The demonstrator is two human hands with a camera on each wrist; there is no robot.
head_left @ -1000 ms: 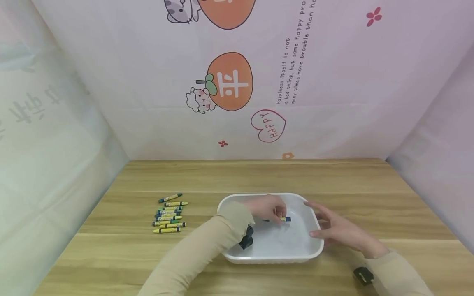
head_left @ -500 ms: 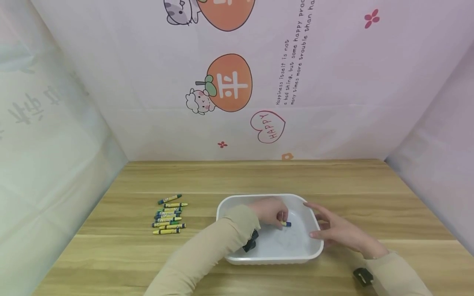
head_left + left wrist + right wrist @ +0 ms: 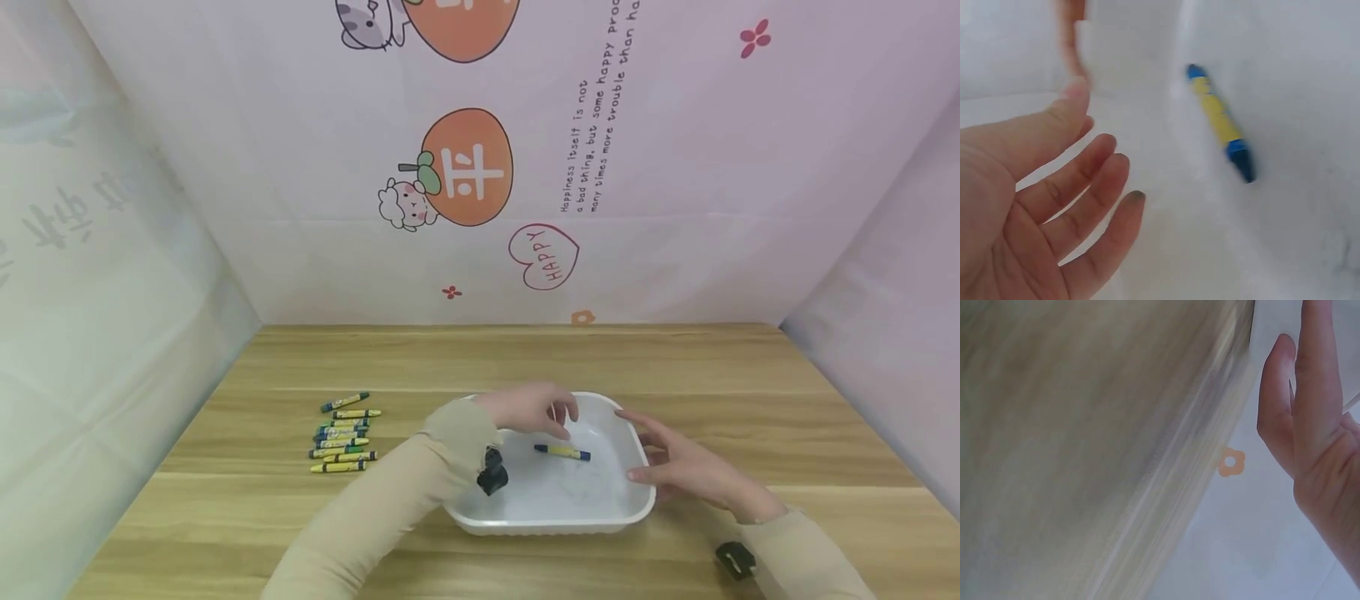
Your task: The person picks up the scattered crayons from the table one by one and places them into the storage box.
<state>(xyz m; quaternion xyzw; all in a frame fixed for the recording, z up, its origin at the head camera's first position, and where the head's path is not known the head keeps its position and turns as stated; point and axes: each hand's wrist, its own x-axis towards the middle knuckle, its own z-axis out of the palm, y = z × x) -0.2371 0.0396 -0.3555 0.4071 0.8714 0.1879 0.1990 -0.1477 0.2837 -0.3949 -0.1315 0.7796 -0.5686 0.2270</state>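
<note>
A yellow-wrapped crayon with dark blue ends [image 3: 562, 452] lies inside the white plastic tray [image 3: 555, 527]. My left hand [image 3: 534, 409] hovers over the back of the tray, just behind the crayon, with nothing in its fingers. In the left wrist view, its fingers are spread and loosely bent, apart from the crayon [image 3: 1219, 119]; one fingertip looks darkly smudged. At the tray's right side, my right hand [image 3: 686, 462] holds the rim, thumb over the edge and other fingers along the outer wall. The right wrist view catches only a corner of the tray [image 3: 1269, 328] beside the fingers.
Left of the tray, several crayons [image 3: 341, 444] with yellow wrappers lie in a loose column on the wooden table [image 3: 225, 500]. A white printed sheet [image 3: 337, 275] stands behind the table, with pale sheets at both sides.
My left hand has let go of the crayon, which now lies fully visible in the tray, and has drawn back and slightly left. The right hand has stayed at the rim.
</note>
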